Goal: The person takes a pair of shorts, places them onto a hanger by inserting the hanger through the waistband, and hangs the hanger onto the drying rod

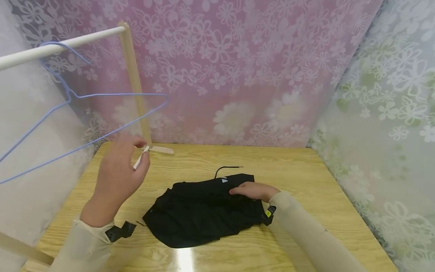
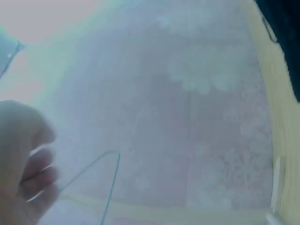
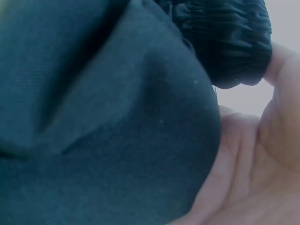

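A black garment (image 1: 204,211) with a small white logo lies crumpled on the table, a thin black cord (image 1: 225,167) trailing from its far edge. My right hand (image 1: 255,190) holds it near its right end. In the right wrist view, a gathered elastic edge (image 3: 225,42) sits by the thumb, and the cloth covers most of the fingers. My left hand (image 1: 115,173) is raised over the table's left side, thumb and fingertips apart with nothing between them. Near it, a blue wire hanger (image 1: 112,132) hangs from the rack's white rail (image 1: 88,36); the hand blurs in the left wrist view.
The wooden rack post (image 1: 134,83) stands on a foot (image 1: 161,150) at the table's back left. Another wooden piece (image 1: 25,247) shows at the lower left. A pink flowered wall covering (image 1: 231,75) rises behind the wood-grain table (image 1: 306,181), with pale patterned sheeting (image 1: 387,124) at right.
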Demonstrator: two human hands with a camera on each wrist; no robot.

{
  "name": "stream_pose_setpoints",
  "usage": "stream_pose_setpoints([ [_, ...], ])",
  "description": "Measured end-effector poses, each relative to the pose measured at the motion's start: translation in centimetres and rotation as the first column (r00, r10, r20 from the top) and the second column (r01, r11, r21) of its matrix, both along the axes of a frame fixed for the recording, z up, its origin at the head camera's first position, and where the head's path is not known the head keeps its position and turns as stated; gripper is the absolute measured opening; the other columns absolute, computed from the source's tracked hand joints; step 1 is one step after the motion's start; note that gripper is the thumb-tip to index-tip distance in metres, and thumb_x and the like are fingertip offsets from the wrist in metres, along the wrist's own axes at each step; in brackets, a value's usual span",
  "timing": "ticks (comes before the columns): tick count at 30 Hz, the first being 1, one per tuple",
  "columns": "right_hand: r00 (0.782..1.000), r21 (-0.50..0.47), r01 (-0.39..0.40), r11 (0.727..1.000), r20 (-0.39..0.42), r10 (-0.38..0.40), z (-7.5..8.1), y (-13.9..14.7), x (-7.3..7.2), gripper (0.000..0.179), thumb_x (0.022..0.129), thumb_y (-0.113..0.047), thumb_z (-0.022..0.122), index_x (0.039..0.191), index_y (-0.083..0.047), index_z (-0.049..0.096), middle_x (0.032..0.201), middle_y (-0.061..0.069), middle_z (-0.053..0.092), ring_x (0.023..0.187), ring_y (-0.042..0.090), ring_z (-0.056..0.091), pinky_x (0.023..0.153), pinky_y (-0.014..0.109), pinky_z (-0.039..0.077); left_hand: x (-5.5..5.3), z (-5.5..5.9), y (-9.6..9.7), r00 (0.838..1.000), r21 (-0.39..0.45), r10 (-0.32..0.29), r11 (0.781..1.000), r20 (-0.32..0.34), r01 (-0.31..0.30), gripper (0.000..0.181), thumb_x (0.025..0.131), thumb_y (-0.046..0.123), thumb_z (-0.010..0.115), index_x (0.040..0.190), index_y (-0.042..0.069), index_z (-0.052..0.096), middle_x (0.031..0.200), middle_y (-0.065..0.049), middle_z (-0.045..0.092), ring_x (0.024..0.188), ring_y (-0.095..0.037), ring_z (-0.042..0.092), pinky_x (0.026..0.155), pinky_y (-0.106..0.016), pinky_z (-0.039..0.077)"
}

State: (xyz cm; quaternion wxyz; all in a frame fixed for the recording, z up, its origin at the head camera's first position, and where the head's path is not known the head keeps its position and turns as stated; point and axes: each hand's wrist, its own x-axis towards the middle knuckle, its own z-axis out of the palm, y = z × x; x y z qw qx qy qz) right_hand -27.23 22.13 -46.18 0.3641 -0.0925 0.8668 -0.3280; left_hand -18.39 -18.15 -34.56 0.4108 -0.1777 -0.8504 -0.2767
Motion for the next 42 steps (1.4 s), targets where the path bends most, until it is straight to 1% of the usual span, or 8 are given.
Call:
stream_pose_setpoints([
  [4,1.0,0.006,0.009,1.0,0.005,-0.009,-0.1,0.1,0.0,0.06,0.096,-0.059,0.062,0.141,-0.018,0.064,0.157,0.011,0.047,0.144,0.037,0.044,0.113,0.06,0.038,-0.4,1.0,-0.7,0.984,0.182,0.087,0.982,-0.157,-0.058,0.036,0.09,0.01,0.056,0.121,-0.007,0.057,0.121,-0.025,0.06,0.12,-0.044,0.051,0.104,-0.051,0.036],
  [9,1.0,0.002,0.006,1.0,0.0,-0.006,-0.1,0.1,0.0,0.057,0.096,-0.059,0.063,0.138,-0.02,0.067,0.154,0.009,0.05,0.143,0.036,0.046,0.112,0.059,0.039,-1.0,1.7,-1.2,0.929,0.343,0.25,0.927,-0.274,-0.149,0.042,0.081,0.005,0.055,0.121,-0.007,0.053,0.128,-0.028,0.053,0.129,-0.039,0.043,0.11,-0.042,0.023],
  [17,1.0,0.003,-0.004,1.0,0.005,0.004,-0.2,0.1,-0.2,0.061,0.094,-0.062,0.063,0.139,-0.021,0.066,0.155,0.009,0.049,0.142,0.035,0.046,0.112,0.058,0.039,-0.9,3.8,-2.9,0.847,0.483,0.433,0.838,-0.307,-0.253,0.047,0.072,0.001,0.051,0.118,0.012,0.056,0.133,-0.004,0.047,0.131,-0.022,0.04,0.115,-0.037,0.014],
  [23,1.0,-0.007,-0.006,1.0,0.004,0.006,-0.2,0.2,-0.5,0.058,0.094,-0.061,0.063,0.138,-0.022,0.067,0.155,0.008,0.049,0.143,0.035,0.045,0.113,0.058,0.038,-1.2,3.3,-4.8,0.861,0.443,0.483,0.814,-0.159,-0.375,0.052,0.087,0.008,0.054,0.137,0.016,0.048,0.136,0.01,0.041,0.134,-0.013,0.037,0.121,-0.043,-0.009],
  [27,1.0,-0.009,-0.004,1.0,0.006,0.005,-0.3,0.3,-0.5,0.056,0.095,-0.06,0.063,0.136,-0.022,0.068,0.155,0.008,0.049,0.143,0.035,0.046,0.113,0.058,0.038,-2.2,2.1,-5.9,0.873,0.449,0.465,0.818,-0.145,-0.361,0.023,0.1,0.021,0.055,0.111,0.004,0.065,0.103,0.027,0.04,0.102,0.001,0.039,0.117,-0.039,0.009],
  [34,1.0,-0.004,-0.009,1.0,-0.014,0.009,-0.2,0.3,-0.6,0.039,0.096,-0.057,0.063,0.107,-0.023,0.077,0.146,0.002,0.057,0.121,0.021,0.057,0.098,0.049,0.047,-3.4,1.0,-5.5,0.93,0.553,0.345,0.803,-0.13,-0.22,0.034,0.107,0.014,0.053,0.093,-0.016,0.061,0.081,0.029,0.038,0.083,0.01,0.033,0.079,-0.021,0.025],
  [39,1.0,-0.004,-0.007,1.0,-0.005,0.007,-0.3,0.2,-0.8,0.041,0.095,-0.059,0.063,0.113,-0.025,0.076,0.149,0.003,0.055,0.131,0.027,0.055,0.105,0.054,0.045,-4.0,2.1,-4.2,0.964,0.739,0.215,0.673,-0.153,-0.033,0.031,0.108,0.008,0.051,0.084,-0.006,0.065,0.071,0.016,0.043,0.063,-0.001,0.033,0.071,-0.019,0.028],
  [42,1.0,-0.004,0.001,1.0,0.011,-0.001,-0.6,0.1,-0.7,0.048,0.095,-0.06,0.063,0.128,-0.027,0.072,0.155,0.006,0.049,0.143,0.034,0.046,0.112,0.059,0.039,-4.9,1.8,-4.3,0.973,0.854,0.063,0.493,-0.222,0.163,0.026,0.108,0.012,0.054,0.085,0.005,0.066,0.061,0.005,0.037,0.049,-0.008,0.025,0.055,-0.019,0.025],
])
